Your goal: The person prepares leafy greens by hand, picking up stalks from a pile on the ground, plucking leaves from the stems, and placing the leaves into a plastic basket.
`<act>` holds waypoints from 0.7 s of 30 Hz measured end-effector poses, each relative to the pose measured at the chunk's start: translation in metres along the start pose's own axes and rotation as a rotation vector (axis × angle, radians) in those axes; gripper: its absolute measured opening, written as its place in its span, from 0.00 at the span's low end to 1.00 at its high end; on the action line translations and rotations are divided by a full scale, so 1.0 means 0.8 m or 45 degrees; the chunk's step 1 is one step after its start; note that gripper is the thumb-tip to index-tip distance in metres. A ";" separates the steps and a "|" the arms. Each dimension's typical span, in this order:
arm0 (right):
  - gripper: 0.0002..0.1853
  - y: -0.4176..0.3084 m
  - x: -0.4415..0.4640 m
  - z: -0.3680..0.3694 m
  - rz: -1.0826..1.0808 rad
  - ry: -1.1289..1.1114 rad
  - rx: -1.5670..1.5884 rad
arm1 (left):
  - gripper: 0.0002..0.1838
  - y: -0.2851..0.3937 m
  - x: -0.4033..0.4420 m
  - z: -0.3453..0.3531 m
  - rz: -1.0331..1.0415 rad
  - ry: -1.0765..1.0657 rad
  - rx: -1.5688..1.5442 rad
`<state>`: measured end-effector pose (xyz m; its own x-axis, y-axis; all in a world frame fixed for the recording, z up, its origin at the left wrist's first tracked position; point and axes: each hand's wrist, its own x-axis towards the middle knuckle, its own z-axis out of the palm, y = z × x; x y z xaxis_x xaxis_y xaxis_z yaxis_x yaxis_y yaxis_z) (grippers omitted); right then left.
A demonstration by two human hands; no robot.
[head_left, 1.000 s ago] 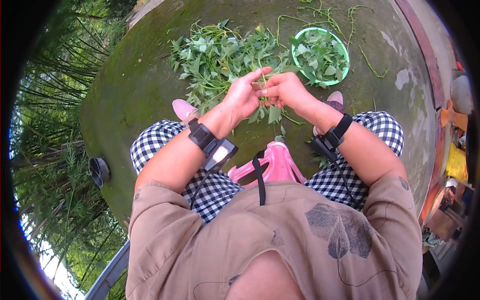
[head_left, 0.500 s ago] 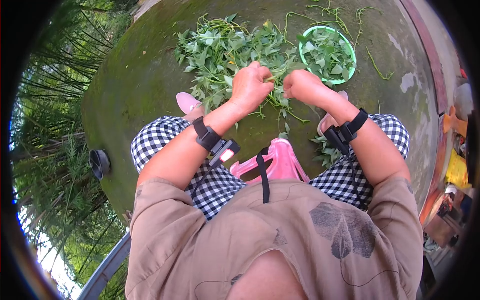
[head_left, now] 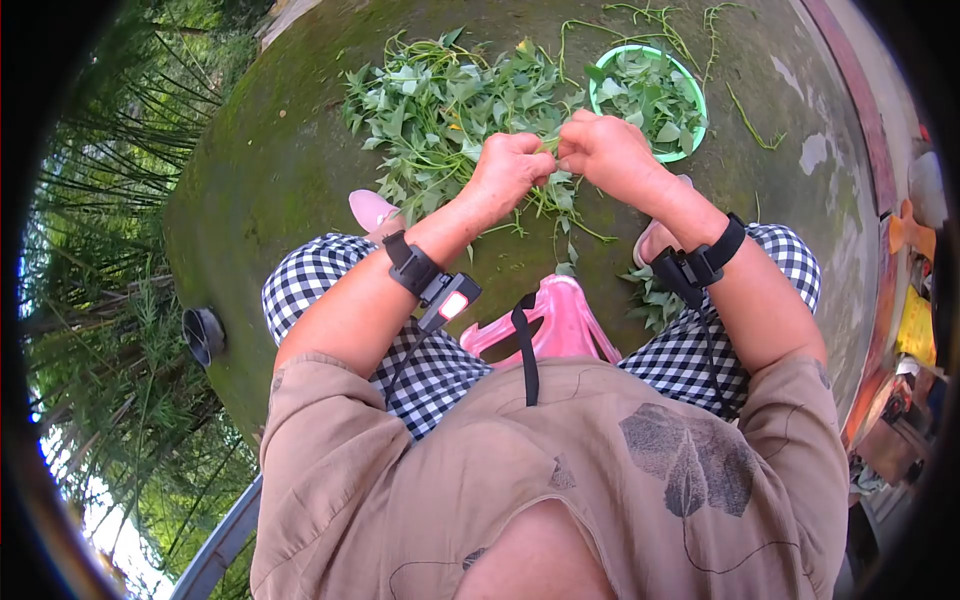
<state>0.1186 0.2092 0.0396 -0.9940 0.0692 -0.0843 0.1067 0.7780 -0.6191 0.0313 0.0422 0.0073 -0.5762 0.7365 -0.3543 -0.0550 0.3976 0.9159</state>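
Observation:
My left hand [head_left: 508, 172] is closed on a green leafy stem above the near right part of a pile of leafy stems [head_left: 430, 100]. Fingertips of my right hand [head_left: 608, 150] pinch at the same stem, close beside the left fingertips. Much of the stem is hidden by the fingers. Just beyond my right hand, a light green basket [head_left: 702, 118] holds loose green leaves [head_left: 645, 90]. Both wrists wear black straps with small devices.
Long bare stems [head_left: 752, 118] lie behind and right of the basket on the mossy ground [head_left: 270, 150]. A pink stool [head_left: 565, 320] stands between my knees. A few leaves [head_left: 655, 303] lie by my right foot. A dark round pot [head_left: 203, 336] is at the left.
My hands parted slightly from each other, then came together again at the stem. My right hand has turned and moved up near the basket's edge. The view has shifted a little.

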 end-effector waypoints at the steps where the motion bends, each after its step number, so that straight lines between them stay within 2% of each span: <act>1: 0.08 -0.002 -0.002 0.001 0.001 0.004 -0.009 | 0.06 0.001 0.000 0.001 -0.061 0.054 -0.110; 6: 0.07 -0.012 -0.003 0.009 0.134 -0.049 -0.007 | 0.03 0.018 -0.007 0.006 -0.261 0.284 -0.508; 9: 0.08 -0.007 -0.003 0.009 0.132 -0.088 -0.025 | 0.03 0.022 -0.005 -0.002 -0.264 0.377 -0.598; 14: 0.06 0.001 -0.003 0.009 0.217 -0.218 -0.060 | 0.05 0.024 0.001 -0.028 -0.202 0.383 -0.714; 18: 0.06 0.019 -0.006 0.014 0.265 -0.301 -0.127 | 0.03 0.031 0.006 -0.055 -0.250 0.371 -0.953; 21: 0.05 0.033 -0.008 0.017 0.339 -0.313 -0.202 | 0.02 0.024 0.008 -0.074 -0.200 0.383 -0.961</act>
<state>0.1282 0.2203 0.0130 -0.8948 0.1451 -0.4222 0.3362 0.8413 -0.4234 -0.0221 0.0224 0.0336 -0.7038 0.4828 -0.5211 -0.6241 -0.0700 0.7782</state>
